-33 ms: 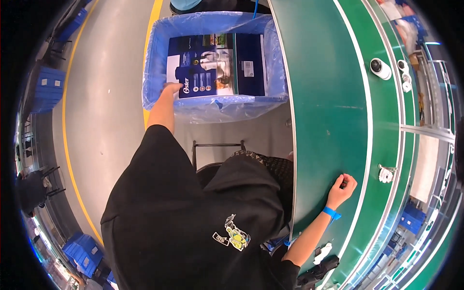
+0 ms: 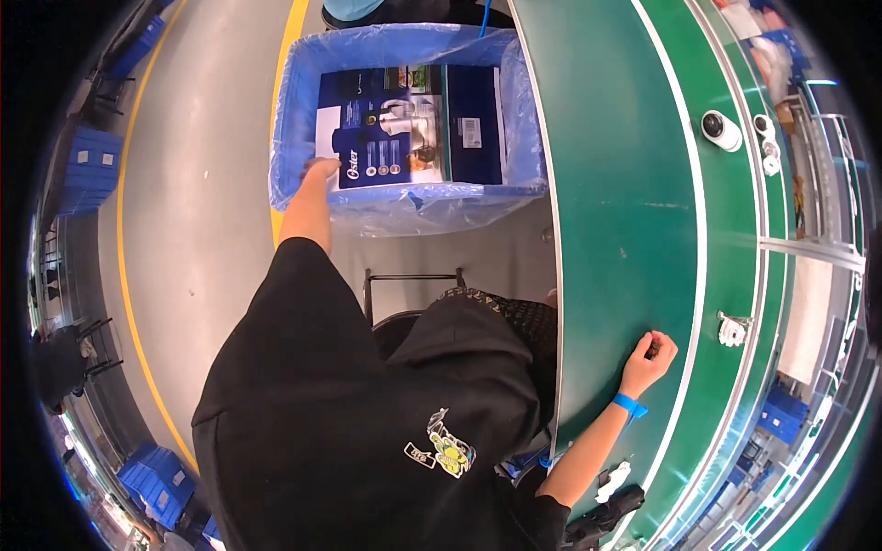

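Note:
A blue bin lined with clear plastic stands at the far middle, left of the green table. Inside it lies a printed dark blue carton with kitchen-appliance pictures and a white patch. My left hand reaches over the bin's near left corner, beside the carton's left edge; a finger stretches toward the carton, and the others are partly hidden. Curled on the table is my right hand, with a blue band round the wrist. Whatever its fingers may hold is too small and dark to name.
White rounded parts and a small white piece rest along the green strip at right. A dark device lies by my right forearm. Below the bin is a metal-framed stool. Another person's light blue clothing shows at the top.
My left hand has drawn back slightly to the left, and its finger reaches less far over the carton. My right hand stays put.

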`<state>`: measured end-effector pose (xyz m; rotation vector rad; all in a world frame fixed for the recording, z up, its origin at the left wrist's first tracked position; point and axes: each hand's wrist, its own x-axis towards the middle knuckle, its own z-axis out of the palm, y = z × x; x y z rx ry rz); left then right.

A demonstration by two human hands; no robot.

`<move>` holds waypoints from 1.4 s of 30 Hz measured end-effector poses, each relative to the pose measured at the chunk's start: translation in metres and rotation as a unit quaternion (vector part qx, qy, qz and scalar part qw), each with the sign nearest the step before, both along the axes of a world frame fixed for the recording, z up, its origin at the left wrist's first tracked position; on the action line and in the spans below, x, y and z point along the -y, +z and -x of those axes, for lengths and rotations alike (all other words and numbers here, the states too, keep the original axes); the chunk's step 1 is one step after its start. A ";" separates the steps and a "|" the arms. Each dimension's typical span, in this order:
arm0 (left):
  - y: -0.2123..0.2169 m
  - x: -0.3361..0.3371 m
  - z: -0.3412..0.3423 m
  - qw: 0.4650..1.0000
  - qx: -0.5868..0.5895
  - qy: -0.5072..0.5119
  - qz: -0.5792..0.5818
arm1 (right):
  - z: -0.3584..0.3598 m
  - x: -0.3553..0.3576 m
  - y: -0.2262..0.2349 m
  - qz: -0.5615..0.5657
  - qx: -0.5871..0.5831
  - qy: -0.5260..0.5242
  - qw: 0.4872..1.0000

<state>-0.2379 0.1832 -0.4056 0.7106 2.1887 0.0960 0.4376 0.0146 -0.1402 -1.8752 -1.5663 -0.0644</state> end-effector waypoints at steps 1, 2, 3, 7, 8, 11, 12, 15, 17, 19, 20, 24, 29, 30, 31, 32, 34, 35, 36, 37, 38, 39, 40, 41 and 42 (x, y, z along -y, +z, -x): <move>0.007 0.001 -0.007 0.997 -0.009 0.067 -0.022 | 0.000 0.000 0.001 0.002 0.007 -0.002 1.000; 0.023 0.006 -0.021 0.998 0.004 0.054 -0.044 | 0.001 -0.001 0.001 0.001 0.012 0.001 1.000; 0.018 0.012 -0.005 0.997 -0.001 0.061 -0.045 | 0.007 -0.004 0.003 -0.001 0.008 0.013 1.000; 0.050 0.003 -0.035 0.965 -0.119 0.055 -0.229 | 0.001 0.002 0.005 0.009 0.005 -0.018 1.000; 0.075 0.010 -0.043 0.939 -0.135 0.010 -0.316 | 0.001 0.000 0.003 -0.001 0.007 -0.002 1.000; 0.124 0.024 -0.077 0.885 0.005 0.103 -0.454 | 0.004 -0.004 0.001 -0.004 -0.005 0.010 1.000; 0.151 0.031 -0.107 0.879 0.023 0.041 -0.475 | 0.002 -0.001 0.002 0.006 -0.010 0.002 1.000; 0.170 0.050 -0.181 0.846 0.043 -0.050 -0.529 | -0.003 0.004 -0.002 -0.009 -0.047 0.012 0.999; 0.189 0.048 -0.203 0.831 0.098 -0.036 -0.546 | 0.000 0.005 0.000 -0.011 -0.058 0.010 0.998; 0.215 0.039 -0.213 0.810 0.119 -0.054 -0.572 | 0.001 0.007 -0.004 -0.024 -0.069 0.015 0.997; 0.243 0.037 -0.209 0.824 0.053 -0.108 -0.554 | 0.003 0.006 -0.003 -0.030 -0.063 0.019 0.997; 0.337 0.084 -0.257 0.777 0.291 -0.198 -0.522 | 0.050 0.027 0.020 0.016 -0.234 0.044 0.971; 0.353 0.152 -0.406 0.557 0.440 -0.612 -0.348 | 0.104 0.094 0.036 0.001 -0.590 0.225 0.775; 0.345 0.158 -0.434 0.496 0.415 -0.676 -0.353 | 0.094 0.100 0.041 0.033 -0.527 0.133 0.839; 0.335 0.163 -0.459 0.469 0.383 -0.720 -0.339 | 0.089 0.103 0.057 0.047 -0.542 0.026 0.838; 0.329 0.165 -0.470 0.428 0.409 -0.721 -0.361 | 0.073 0.113 0.046 0.019 -0.569 -0.056 0.820; 0.324 0.167 -0.488 0.365 0.454 -0.695 -0.421 | 0.045 0.137 0.040 -0.071 -0.623 -0.171 0.760; 0.323 0.164 -0.491 0.368 0.413 -0.685 -0.474 | 0.030 0.156 0.035 -0.082 -0.611 -0.196 0.763; 0.323 0.158 -0.493 0.366 0.373 -0.674 -0.522 | 0.014 0.181 0.024 -0.096 -0.598 -0.227 0.763; 0.319 0.150 -0.489 0.390 0.298 -0.689 -0.534 | 0.001 0.207 0.015 -0.099 -0.605 -0.236 0.754; 0.319 0.144 -0.483 0.414 0.242 -0.717 -0.506 | -0.005 0.226 0.015 -0.094 -0.622 -0.256 0.734; 0.317 0.138 -0.478 0.436 0.184 -0.740 -0.478 | -0.011 0.242 0.016 -0.089 -0.638 -0.274 0.714; 0.312 0.137 -0.472 0.428 0.192 -0.745 -0.473 | -0.015 0.256 0.017 -0.080 -0.655 -0.284 0.696; 0.307 0.138 -0.466 0.408 0.184 -0.790 -0.418 | -0.018 0.264 0.016 -0.085 -0.653 -0.294 0.692; 0.304 0.138 -0.460 0.387 0.172 -0.831 -0.360 | -0.019 0.269 0.017 -0.079 -0.658 -0.282 0.694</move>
